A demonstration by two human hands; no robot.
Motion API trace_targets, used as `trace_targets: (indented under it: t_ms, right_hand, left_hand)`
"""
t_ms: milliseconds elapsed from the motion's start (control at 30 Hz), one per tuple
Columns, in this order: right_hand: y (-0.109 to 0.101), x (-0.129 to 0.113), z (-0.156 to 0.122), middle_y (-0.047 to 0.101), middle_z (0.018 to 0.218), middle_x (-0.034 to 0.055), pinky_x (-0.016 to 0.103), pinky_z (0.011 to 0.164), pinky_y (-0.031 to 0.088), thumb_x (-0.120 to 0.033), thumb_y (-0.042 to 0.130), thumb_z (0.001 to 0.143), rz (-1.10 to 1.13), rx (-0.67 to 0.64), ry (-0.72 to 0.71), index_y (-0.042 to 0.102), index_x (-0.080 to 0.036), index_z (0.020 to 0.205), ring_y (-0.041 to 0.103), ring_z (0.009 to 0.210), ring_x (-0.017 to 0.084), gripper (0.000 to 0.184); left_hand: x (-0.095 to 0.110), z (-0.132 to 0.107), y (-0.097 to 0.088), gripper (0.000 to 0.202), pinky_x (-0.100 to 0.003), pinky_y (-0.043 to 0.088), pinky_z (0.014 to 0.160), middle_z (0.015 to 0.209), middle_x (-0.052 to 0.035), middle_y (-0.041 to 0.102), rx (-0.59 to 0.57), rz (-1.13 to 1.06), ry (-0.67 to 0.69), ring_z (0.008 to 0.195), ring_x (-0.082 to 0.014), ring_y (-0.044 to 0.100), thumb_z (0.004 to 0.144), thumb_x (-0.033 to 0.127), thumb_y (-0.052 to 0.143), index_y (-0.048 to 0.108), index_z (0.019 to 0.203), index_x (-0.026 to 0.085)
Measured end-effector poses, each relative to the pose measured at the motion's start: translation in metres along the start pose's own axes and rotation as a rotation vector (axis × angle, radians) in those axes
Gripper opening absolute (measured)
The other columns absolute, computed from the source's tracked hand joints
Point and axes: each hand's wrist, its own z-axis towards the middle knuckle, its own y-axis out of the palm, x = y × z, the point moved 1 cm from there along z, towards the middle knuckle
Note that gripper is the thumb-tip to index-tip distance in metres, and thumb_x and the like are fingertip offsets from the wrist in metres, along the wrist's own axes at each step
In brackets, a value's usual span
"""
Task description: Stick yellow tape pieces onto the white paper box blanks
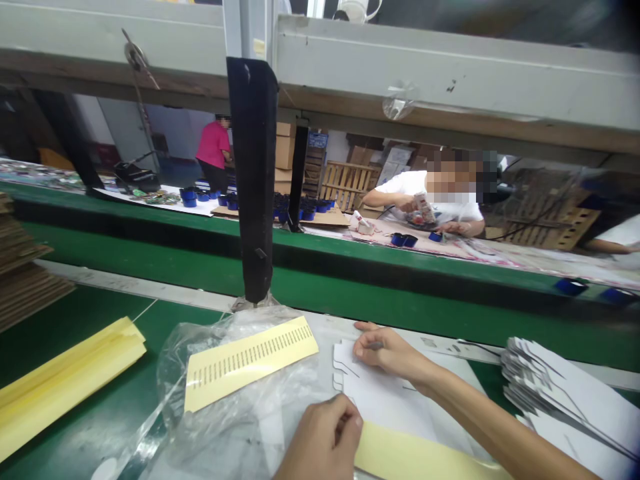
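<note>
A white die-cut cardboard sheet (pixel 380 393) with black edge lines lies flat in front of me. My right hand (pixel 383 350) rests over its upper part, thumb and fingers pinched; whatever they hold is too small to tell. At the sheet's lower left corner is my left hand (pixel 323 437), its fingers curled and closed, with their contents hidden. A plain yellow strip (pixel 420 453) lies beside the left hand, partly under the right forearm. Left of both hands, a yellow sheet with a row of small printed marks (pixel 250 360) lies on clear plastic film (pixel 173 353).
Stacked white die-cut sheets (pixel 565 393) sit at right. Folded yellow paper (pixel 75 380) and piled brown cardboard (pixel 25 273) are at left. A black post (pixel 255 180) stands behind the work area. Beyond the green conveyor (pixel 350 287), a co-worker (pixel 405 190) handles blue-and-black parts (pixel 404 240).
</note>
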Motion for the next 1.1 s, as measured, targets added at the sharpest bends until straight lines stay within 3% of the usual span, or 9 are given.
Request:
trace_targets:
  t_ms: [433, 933, 1100]
  right_hand:
    - [0.003, 0.007, 0.005, 0.062, 0.135, 0.0165, 0.047, 0.114, 0.028, -0.026, 0.065, 0.07, -0.004, 0.042, -0.031, 0.074, -0.018, 0.073, 0.034, 0.146, 0.032, 0.013]
    - [0.008, 0.016, 0.011, 0.07, 0.114, 0.0145, 0.042, 0.105, 0.041, -0.026, 0.065, 0.069, 0.017, 0.1, -0.123, 0.073, -0.02, 0.069, 0.042, 0.141, 0.032, 0.009]
    - [0.007, 0.022, 0.016, 0.074, 0.099, 0.0134, 0.038, 0.099, 0.048, -0.027, 0.063, 0.071, 0.031, 0.112, -0.154, 0.074, -0.021, 0.07, 0.048, 0.136, 0.031, 0.012]
  left_hand:
    - [0.005, -0.001, -0.003, 0.021, -0.027, 0.031, 0.058, 0.064, 0.0018, 0.046, -0.031, 0.033, 0.021, 0.062, -0.0163, 0.045, 0.087, 0.037, 0.043, 0.048, 0.073, 0.021]
    - [0.006, 0.0, -0.003, 0.026, -0.028, 0.032, 0.06, 0.065, 0.0006, 0.047, -0.043, 0.053, -0.01, 0.063, -0.0175, 0.045, 0.087, 0.041, 0.041, 0.049, 0.075, 0.02]
    - [0.004, 0.0, -0.002, 0.025, -0.028, 0.031, 0.059, 0.065, 0.0009, 0.047, -0.042, 0.059, -0.009, 0.063, -0.0172, 0.046, 0.087, 0.042, 0.042, 0.047, 0.074, 0.021]
